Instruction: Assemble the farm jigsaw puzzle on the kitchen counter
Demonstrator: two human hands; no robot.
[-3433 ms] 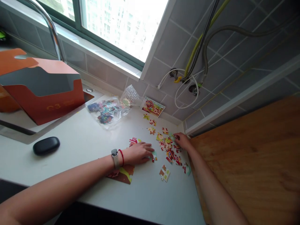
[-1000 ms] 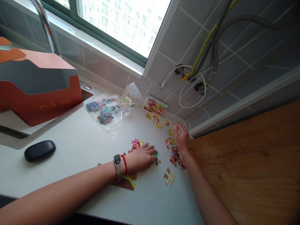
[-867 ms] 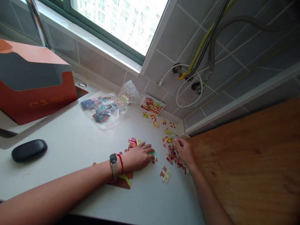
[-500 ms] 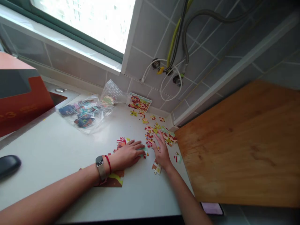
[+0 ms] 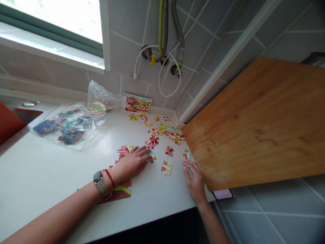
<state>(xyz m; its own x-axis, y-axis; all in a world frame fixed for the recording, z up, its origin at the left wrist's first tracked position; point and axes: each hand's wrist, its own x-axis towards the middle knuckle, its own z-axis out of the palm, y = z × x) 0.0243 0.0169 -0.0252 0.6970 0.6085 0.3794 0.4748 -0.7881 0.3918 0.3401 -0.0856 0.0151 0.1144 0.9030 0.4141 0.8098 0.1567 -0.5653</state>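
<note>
My left hand (image 5: pixel 137 159), with a watch and a red cord on its wrist, lies palm down with fingers spread. It partly covers a pale green jigsaw piece (image 5: pixel 151 155). Beneath and beside it is a partly joined puzzle (image 5: pixel 124 190), mostly hidden by my forearm, with a red barn piece (image 5: pixel 123 149) at its top. My right hand (image 5: pixel 195 181) is near the counter's right edge, fingers bent and thumb a little apart, holding nothing I can see. Just above its fingertips lies a red, white and green piece (image 5: pixel 187 155). A window-pattern piece (image 5: pixel 166 168) and a purple-and-orange piece (image 5: pixel 169 151) lie between the hands.
Loose pieces (image 5: pixel 174 135) are heaped toward the corner. A picture card (image 5: pixel 137 103) leans on the tiled wall beside a clear bag (image 5: pixel 73 127) of puzzle pieces. A wooden board (image 5: pixel 254 125) stands along the right edge, with a phone (image 5: pixel 222 194) below it.
My right hand has moved from the heap of pieces toward the counter's right edge. The purple-and-orange piece now shows by itself. My left hand stays on the puzzle; the view has shifted right.
</note>
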